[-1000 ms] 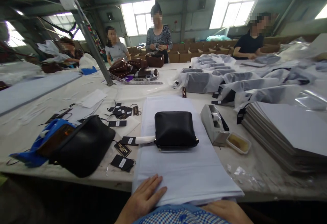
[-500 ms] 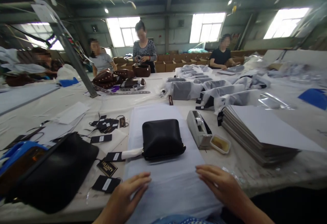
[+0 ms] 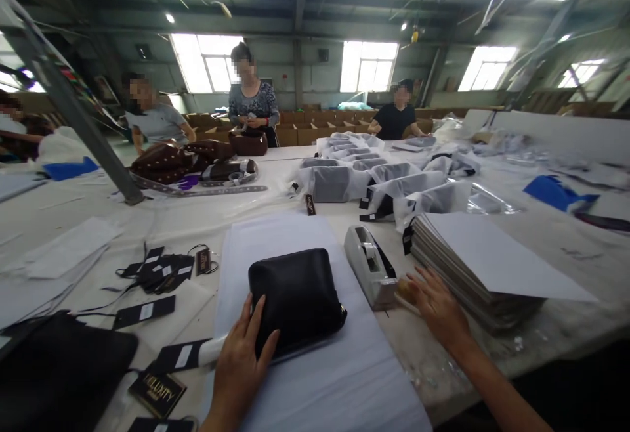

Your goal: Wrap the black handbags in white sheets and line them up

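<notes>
A black pouch lies on white tissue paper in front of me. My left hand rests on the pouch's lower left side, fingers spread. Over the small dish of yellowish material, right of the tape dispenser, is my right hand; its fingertips are at the dish and partly cover it. Whether they pinch anything is too small to tell. A black tag with a white label lies at the pouch's left, beside a gold-lettered tag.
A stack of grey-white boards stands at the right. Wrapped bags line the table beyond. Black tags and a larger black bag lie at the left. Several people work across the table, behind a slanted metal post.
My left hand has moved up onto the pouch. My right hand has reached forward to the small dish. The camera view has turned to the right.
</notes>
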Available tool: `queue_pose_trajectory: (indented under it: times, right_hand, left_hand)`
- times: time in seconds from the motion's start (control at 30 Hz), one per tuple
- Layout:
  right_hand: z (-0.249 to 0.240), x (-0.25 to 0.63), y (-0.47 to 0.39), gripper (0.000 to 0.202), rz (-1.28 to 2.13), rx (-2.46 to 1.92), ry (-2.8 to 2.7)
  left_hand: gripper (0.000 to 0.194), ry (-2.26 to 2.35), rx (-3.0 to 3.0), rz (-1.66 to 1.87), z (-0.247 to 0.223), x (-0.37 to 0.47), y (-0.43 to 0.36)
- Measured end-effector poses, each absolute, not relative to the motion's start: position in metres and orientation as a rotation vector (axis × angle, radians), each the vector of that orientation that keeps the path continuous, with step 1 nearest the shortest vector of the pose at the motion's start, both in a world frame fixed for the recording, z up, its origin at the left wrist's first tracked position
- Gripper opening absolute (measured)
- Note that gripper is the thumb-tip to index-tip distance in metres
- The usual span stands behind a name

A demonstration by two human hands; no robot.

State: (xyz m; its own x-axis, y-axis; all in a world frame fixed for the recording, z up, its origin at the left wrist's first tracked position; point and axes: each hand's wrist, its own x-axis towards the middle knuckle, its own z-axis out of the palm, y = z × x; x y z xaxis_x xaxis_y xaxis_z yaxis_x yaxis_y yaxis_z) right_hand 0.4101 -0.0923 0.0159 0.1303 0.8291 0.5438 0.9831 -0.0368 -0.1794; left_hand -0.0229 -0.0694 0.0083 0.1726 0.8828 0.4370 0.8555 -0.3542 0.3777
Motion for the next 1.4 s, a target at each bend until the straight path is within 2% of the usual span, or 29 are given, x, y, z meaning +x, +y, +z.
queue_pose_trajectory:
  times: [0.2, 0.37, 0.47, 0.53, 0.67, 0.8, 0.93, 1.03, 1.1, 1.2, 1.4]
  right_hand:
    - [0.002, 0.418, -0.112, 0.060, -0.410, -1.963, -1.902]
    - [0.053, 0.392, -0.105, 0.043, -0.358, -1.739, -1.692]
    - [0.077, 0.349, -0.097, 0.037, -0.125, -1.609, -1.753]
    - [0.075, 0.316, -0.089, 0.041, 0.131, -1.524, -1.839]
    - [0.040, 0.265, -0.077, 0.064, 0.472, -1.524, -1.901]
    - [0.028, 0.261, -0.064, 0.073, 0.510, -1.569, -1.987]
    - [0.058, 0.276, -0.038, 0.062, 0.360, -1.650, -1.987]
    - [0.073, 0.270, -0.021, 0.068, 0.508, -1.592, -1.943]
    - [0.068, 0.259, -0.017, 0.077, 0.668, -1.573, -1.928]
    - [0.046, 0.247, -0.020, 0.084, 0.788, -1.573, -1.891]
    - [0.028, 0.250, -0.026, 0.090, 0.904, -1.575, -1.841]
  left_hand:
    - [0.062, 1.788, 2.325, 0.844, 0.025, -0.022, -0.076]
    - [0.072, 1.853, 2.167, 0.684, 0.049, -0.027, -0.073]
    - [0.078, 1.847, 2.120, 0.601, 0.054, -0.030, -0.070]
    - [0.080, 1.789, 2.126, 0.594, 0.054, -0.032, -0.070]
    - [0.091, 1.672, 2.153, 0.582, 0.052, -0.039, -0.067]
    - [0.093, 1.644, 2.114, 0.530, 0.055, -0.050, -0.062]
    - [0.099, 1.669, 2.138, 0.502, 0.050, -0.062, -0.063]
    - [0.108, 1.607, 2.186, 0.425, 0.048, -0.077, -0.072]
    - [0.097, 1.569, 2.172, 0.379, 0.051, -0.088, -0.077]
    - [0.065, 1.621, 2.197, 0.350, 0.061, -0.105, -0.076]
    - [0.066, 1.796, 2.337, 0.291, 0.094, -0.116, -0.059]
